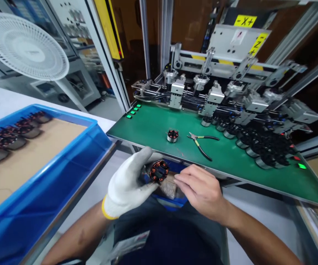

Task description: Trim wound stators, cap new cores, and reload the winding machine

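My left hand (132, 182), in a white glove with a yellow cuff, holds a round wound stator (159, 171) with copper coils facing up. Just right of it is my bare right hand (200, 186), its thumb and forefinger pinched together; whatever is between the fingertips is too small to make out. A second stator (172, 135) sits upright on the green mat (147, 127) beyond my hands. Beside that one lie pliers (203, 144) with black and yellow handles, their jaws pointing left. Below my hands, a blue bin (172, 207) is partly hidden.
At left, a blue tray (92, 129) holds several stators on brown board. Several more stators (254, 147) stand at the mat's right. Behind is a machine with metal clamps (177, 92). A white fan (26, 48) stands at upper left.
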Tool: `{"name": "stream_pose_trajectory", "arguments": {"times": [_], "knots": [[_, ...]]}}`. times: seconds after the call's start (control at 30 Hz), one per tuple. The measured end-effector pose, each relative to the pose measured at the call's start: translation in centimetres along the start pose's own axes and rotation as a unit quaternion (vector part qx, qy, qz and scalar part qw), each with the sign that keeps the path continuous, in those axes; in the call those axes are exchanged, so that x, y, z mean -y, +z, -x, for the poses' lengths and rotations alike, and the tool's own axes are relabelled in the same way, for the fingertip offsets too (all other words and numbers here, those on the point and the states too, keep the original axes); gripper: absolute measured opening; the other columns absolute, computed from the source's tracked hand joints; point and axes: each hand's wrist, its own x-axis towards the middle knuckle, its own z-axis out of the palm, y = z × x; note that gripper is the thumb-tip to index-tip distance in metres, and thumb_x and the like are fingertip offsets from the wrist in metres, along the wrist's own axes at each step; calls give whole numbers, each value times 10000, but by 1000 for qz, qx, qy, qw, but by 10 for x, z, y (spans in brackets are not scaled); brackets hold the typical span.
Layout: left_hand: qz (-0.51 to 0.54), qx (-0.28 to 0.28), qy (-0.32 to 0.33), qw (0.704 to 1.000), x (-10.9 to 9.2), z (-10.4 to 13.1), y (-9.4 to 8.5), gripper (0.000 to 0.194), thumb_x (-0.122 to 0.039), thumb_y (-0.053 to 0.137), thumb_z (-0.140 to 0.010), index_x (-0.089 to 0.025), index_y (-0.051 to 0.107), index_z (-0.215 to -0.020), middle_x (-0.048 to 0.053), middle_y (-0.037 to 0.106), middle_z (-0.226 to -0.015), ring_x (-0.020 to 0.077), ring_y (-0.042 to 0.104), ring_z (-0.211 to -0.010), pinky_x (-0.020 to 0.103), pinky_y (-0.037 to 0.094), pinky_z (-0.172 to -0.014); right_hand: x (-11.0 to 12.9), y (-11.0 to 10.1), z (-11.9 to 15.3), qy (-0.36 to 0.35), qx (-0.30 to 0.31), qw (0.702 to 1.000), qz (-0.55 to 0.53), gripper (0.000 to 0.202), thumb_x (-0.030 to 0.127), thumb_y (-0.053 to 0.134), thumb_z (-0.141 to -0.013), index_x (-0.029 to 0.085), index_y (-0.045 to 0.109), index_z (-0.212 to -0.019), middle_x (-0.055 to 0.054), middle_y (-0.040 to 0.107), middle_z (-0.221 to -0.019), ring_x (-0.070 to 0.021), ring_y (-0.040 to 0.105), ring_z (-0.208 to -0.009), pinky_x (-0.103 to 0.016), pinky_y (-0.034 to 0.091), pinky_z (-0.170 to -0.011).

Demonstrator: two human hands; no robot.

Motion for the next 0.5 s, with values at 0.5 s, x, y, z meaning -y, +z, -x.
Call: {"name": "stream_pose_trajectory", "arguments": {"times": [0.5], "knots": [[36, -107, 11, 994, -1, -12, 2, 958, -128, 774, -772, -332, 301, -1580, 71, 730, -1205, 230, 732, -1041, 383, 634, -904, -10, -19, 24, -29, -189, 967, 170, 258, -6, 711, -818, 186, 659, -983, -18, 663, -759, -160, 616, -661, -302, 525, -644]]}}
